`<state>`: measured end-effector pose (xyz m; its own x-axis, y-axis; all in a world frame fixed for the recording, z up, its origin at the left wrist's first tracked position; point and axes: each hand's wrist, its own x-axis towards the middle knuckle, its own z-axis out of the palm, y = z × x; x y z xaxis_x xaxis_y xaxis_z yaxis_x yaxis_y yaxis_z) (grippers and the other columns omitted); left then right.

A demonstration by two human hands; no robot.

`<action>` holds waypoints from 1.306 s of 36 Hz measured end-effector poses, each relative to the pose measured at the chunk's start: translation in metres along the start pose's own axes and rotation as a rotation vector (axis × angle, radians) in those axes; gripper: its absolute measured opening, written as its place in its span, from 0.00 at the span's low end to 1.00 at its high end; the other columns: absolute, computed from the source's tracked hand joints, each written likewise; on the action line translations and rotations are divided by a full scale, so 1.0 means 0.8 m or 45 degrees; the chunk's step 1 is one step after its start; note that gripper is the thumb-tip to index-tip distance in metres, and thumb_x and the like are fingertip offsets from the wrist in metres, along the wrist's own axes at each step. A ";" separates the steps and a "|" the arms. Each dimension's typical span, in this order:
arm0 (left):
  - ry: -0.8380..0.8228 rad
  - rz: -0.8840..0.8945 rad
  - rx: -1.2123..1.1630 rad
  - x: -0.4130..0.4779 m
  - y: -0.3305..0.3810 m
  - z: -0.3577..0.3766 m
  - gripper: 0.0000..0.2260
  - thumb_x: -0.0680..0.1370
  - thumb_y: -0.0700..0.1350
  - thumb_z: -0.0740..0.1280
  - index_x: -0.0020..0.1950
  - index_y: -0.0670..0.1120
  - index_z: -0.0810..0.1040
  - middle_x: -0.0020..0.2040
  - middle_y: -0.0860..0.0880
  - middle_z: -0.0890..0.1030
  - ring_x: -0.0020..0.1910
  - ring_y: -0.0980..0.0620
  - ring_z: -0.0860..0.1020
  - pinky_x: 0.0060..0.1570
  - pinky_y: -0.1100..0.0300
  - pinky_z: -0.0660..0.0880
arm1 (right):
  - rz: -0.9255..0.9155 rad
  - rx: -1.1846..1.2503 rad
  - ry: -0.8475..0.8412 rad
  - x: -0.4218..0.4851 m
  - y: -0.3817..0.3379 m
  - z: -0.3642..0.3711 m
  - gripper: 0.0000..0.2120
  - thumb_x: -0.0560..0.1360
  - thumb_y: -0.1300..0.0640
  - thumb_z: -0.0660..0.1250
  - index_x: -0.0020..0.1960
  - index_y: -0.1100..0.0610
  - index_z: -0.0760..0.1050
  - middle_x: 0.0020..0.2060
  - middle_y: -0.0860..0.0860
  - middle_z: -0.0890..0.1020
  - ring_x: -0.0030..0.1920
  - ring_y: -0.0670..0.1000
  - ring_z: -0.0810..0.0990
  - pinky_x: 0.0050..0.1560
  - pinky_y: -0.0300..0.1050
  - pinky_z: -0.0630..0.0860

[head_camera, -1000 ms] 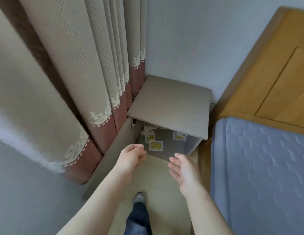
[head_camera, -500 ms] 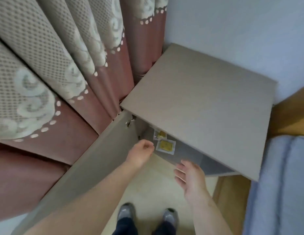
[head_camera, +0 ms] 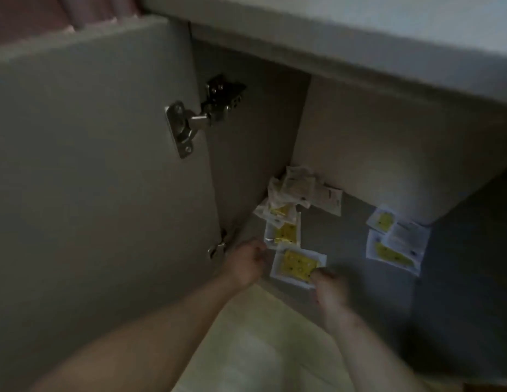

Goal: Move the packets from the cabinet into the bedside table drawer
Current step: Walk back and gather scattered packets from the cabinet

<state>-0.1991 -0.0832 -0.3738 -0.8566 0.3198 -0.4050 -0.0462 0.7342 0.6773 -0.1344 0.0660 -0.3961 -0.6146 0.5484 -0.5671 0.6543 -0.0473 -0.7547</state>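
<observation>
One packet is now pinched in the right hand fingers.

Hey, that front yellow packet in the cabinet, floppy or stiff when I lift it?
Probably light and thin: the front packet lies flat on the cabinet floor. Likely floppy, since packets in the back pile look crumpled. Lying flat, it may be hard to pinch; sliding it over the edge could help.

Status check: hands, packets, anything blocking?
Left hand by open door, grip unclear. Right hand appears to pinch front packet. Other packets lie on cabinet floor. Nothing blocking.
</observation>
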 end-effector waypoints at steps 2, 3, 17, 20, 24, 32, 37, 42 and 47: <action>0.009 0.060 0.087 0.025 -0.022 0.012 0.15 0.76 0.40 0.62 0.63 0.44 0.74 0.61 0.44 0.77 0.59 0.45 0.76 0.54 0.59 0.72 | -0.101 -0.087 0.033 0.031 0.008 0.014 0.06 0.76 0.66 0.59 0.46 0.61 0.75 0.41 0.58 0.75 0.44 0.56 0.75 0.37 0.43 0.68; 0.027 0.090 0.099 0.034 -0.030 0.016 0.16 0.76 0.40 0.62 0.64 0.45 0.73 0.62 0.44 0.76 0.60 0.46 0.75 0.57 0.58 0.72 | -0.142 -0.109 0.053 0.042 0.012 0.020 0.07 0.76 0.66 0.59 0.48 0.62 0.76 0.41 0.58 0.76 0.46 0.58 0.77 0.39 0.42 0.67; 0.044 0.295 0.354 0.067 -0.073 0.024 0.21 0.77 0.42 0.62 0.71 0.47 0.67 0.71 0.49 0.68 0.68 0.50 0.69 0.62 0.63 0.65 | -0.449 -0.750 0.109 0.095 -0.006 0.033 0.18 0.77 0.60 0.62 0.66 0.58 0.71 0.66 0.56 0.69 0.60 0.59 0.74 0.52 0.39 0.69; 0.045 0.418 0.491 0.084 -0.062 0.023 0.25 0.79 0.45 0.61 0.75 0.46 0.59 0.76 0.49 0.60 0.75 0.52 0.57 0.70 0.59 0.59 | -0.501 -0.793 0.095 0.113 -0.015 0.041 0.19 0.76 0.61 0.62 0.66 0.57 0.71 0.66 0.56 0.69 0.59 0.60 0.75 0.57 0.46 0.73; -0.124 0.408 0.756 0.096 -0.057 0.049 0.30 0.81 0.58 0.52 0.78 0.47 0.49 0.78 0.51 0.49 0.77 0.51 0.45 0.74 0.51 0.50 | -0.450 -0.874 0.110 0.140 -0.016 0.052 0.20 0.74 0.62 0.63 0.66 0.59 0.69 0.67 0.58 0.67 0.60 0.61 0.73 0.58 0.47 0.72; -0.200 0.415 0.919 0.117 -0.078 0.076 0.31 0.80 0.61 0.48 0.78 0.49 0.42 0.78 0.53 0.42 0.76 0.50 0.38 0.72 0.47 0.38 | -0.520 -1.062 0.274 0.190 -0.061 0.063 0.27 0.77 0.57 0.60 0.74 0.58 0.58 0.75 0.56 0.53 0.73 0.60 0.57 0.70 0.51 0.58; -0.240 0.426 0.833 0.119 -0.078 0.074 0.31 0.80 0.59 0.51 0.78 0.49 0.43 0.78 0.54 0.42 0.76 0.49 0.38 0.72 0.49 0.37 | -0.578 -0.934 0.077 0.214 -0.123 0.086 0.35 0.75 0.54 0.66 0.76 0.55 0.51 0.76 0.56 0.48 0.74 0.60 0.53 0.72 0.54 0.55; -0.270 0.390 0.742 0.119 -0.076 0.077 0.33 0.79 0.63 0.51 0.78 0.49 0.43 0.78 0.55 0.41 0.76 0.50 0.36 0.73 0.50 0.36 | -0.544 -0.805 -0.310 0.242 -0.139 0.105 0.31 0.77 0.53 0.65 0.74 0.61 0.57 0.72 0.57 0.63 0.72 0.59 0.61 0.70 0.56 0.63; -0.266 0.374 0.599 0.116 -0.076 0.076 0.33 0.78 0.66 0.50 0.77 0.55 0.43 0.78 0.57 0.43 0.76 0.54 0.36 0.72 0.52 0.35 | -0.580 -1.229 -0.254 0.245 -0.090 0.063 0.38 0.76 0.39 0.59 0.77 0.53 0.46 0.76 0.54 0.56 0.75 0.58 0.56 0.72 0.60 0.54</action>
<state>-0.2443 -0.0613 -0.4897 -0.6774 0.6259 -0.3866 0.4512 0.7685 0.4537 -0.3236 0.1350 -0.4695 -0.8909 0.1985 -0.4086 0.3636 0.8507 -0.3795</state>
